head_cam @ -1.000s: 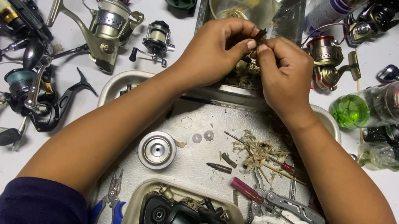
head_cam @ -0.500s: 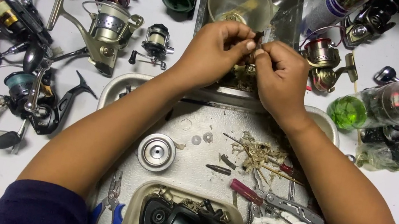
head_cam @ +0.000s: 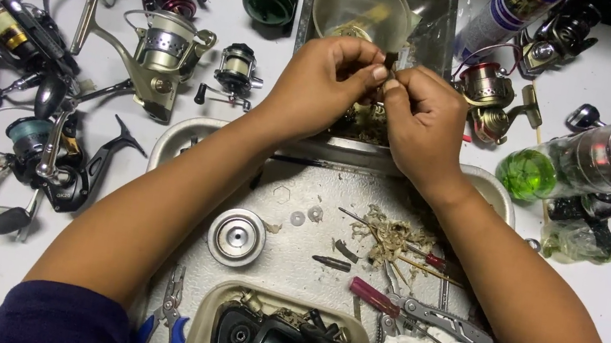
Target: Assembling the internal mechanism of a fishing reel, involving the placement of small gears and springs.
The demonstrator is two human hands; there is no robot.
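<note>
Both hands meet over the near edge of the steel pan (head_cam: 441, 22) at the table's far side. The left hand (head_cam: 323, 77) and the right hand (head_cam: 422, 120) are each closed in a fingertip pinch on one small dark part (head_cam: 392, 59), held between thumbs and forefingers; what kind of part it is cannot be told. It looks light, rigid and probably greasy, so apt to slip; a pinch on its two ends suits it best. Nearer the person, a metal tray (head_cam: 172, 147) carries a silver spool (head_cam: 237, 237), loose washers (head_cam: 305, 215) and a red-handled screwdriver (head_cam: 376, 296). Fishing reels (head_cam: 162, 53) crowd the table's left side.
</note>
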